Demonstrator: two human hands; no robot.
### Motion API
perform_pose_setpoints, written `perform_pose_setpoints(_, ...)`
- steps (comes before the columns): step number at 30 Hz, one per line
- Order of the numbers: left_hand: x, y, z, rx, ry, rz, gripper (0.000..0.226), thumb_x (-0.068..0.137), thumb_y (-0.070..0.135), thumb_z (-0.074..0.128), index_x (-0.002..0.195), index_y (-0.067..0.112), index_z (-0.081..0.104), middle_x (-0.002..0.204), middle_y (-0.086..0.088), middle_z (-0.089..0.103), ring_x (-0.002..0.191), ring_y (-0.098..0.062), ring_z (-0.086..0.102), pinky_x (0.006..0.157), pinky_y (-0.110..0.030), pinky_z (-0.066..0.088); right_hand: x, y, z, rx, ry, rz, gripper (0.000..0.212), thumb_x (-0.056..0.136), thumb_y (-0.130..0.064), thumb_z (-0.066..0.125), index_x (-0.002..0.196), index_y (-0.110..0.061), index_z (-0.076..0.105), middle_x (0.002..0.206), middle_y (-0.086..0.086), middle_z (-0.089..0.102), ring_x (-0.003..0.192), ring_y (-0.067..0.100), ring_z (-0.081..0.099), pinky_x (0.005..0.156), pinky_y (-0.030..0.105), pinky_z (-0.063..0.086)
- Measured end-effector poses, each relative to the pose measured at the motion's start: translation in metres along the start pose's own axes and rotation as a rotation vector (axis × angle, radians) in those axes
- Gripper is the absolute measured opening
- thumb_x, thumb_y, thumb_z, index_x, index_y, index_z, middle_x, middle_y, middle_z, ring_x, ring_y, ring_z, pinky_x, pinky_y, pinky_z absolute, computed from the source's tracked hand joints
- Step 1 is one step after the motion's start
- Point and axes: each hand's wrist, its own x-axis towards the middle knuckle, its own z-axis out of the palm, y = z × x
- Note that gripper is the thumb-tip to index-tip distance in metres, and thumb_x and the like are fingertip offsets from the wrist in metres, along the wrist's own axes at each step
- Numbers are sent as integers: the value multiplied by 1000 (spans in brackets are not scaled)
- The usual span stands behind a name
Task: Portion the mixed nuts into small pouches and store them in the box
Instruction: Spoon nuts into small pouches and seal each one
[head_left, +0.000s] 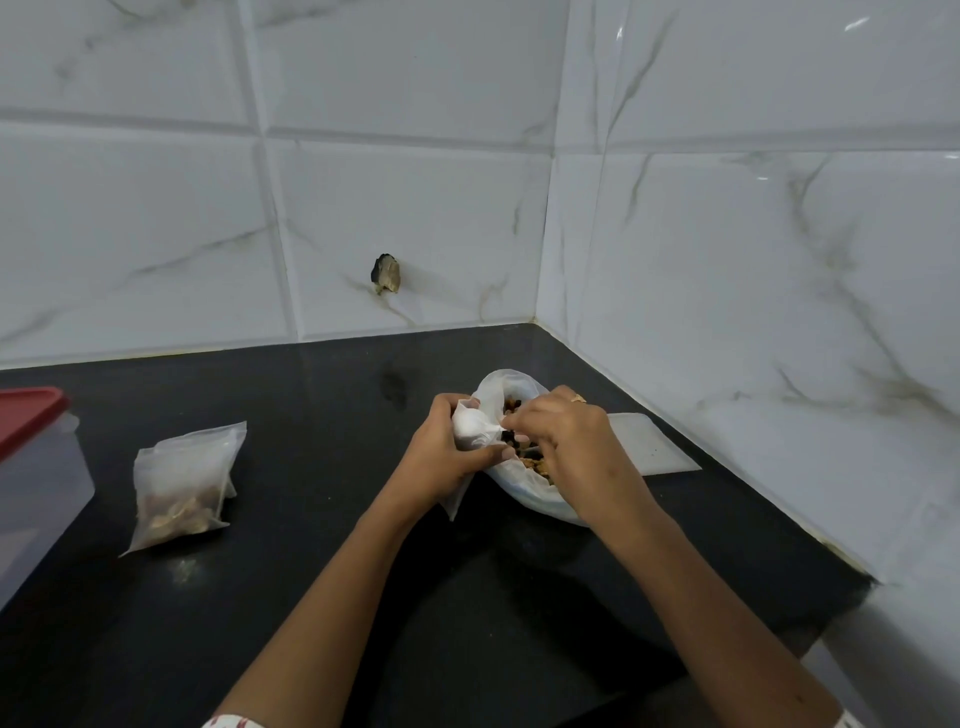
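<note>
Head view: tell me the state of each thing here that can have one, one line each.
box: red lid on.
filled pouch: lying on the counter, nuts inside, untouched.
large bag: open, mixed nuts showing.
small pouch: gripped by left hand at the large bag's mouth.
right hand: fingers curled inside the large bag; what they hold is hidden.

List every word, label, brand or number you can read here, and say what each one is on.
No readable text shows anywhere in this view.
Box with the red lid: no label visible.
Filled pouch: plain clear plastic, no print.
Small pouch held in the left hand: blank.
Large bag of nuts: no print visible.
Flat plastic piece by the wall: blank.
</note>
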Motion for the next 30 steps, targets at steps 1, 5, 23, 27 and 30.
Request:
perform_pose_setpoints(1,0,0,0,-8,2,-1,57,72,19,79,115,22,41,105,5,54,94,-11,58,81,-25,53,0,2,2,-27,13,-32,37,69,-25,40,62,-11,74,58,1,67,60,16,62,65,16,42)
perform_pose_setpoints(5,0,2,1,-19,24,-4,56,72,19,78,112,24,40,103,9,53,95,-8,57,75,-19,50,-3,8,-3,87,62,-9,34,74,-18,43,74,-9,76,67,4,70,73,17,60,60,20,49)
perform_pose_setpoints(23,0,8,1,116,-20,-134,67,77,19,74,130,18,34,113,8,43,105,-8,46,87,-24,41,14,32,19,-178,-425,600,39,92,-12,52,131,-17,52,115,8,61,98,22,61,82,28,50)
perform_pose_setpoints(27,1,6,0,111,-18,-144,66,76,17,75,129,18,34,114,6,45,105,-10,48,87,-25,44,14,28,26,-115,-391,573,34,93,-8,47,124,-15,59,111,10,61,95,26,62,79,30,49)
perform_pose_setpoints(30,2,3,0,78,-12,-147,65,76,17,75,127,19,35,116,5,47,106,-12,51,88,-27,46,11,25,24,-29,-285,587,31,95,-10,46,119,-20,64,111,11,61,88,24,64,80,30,54)
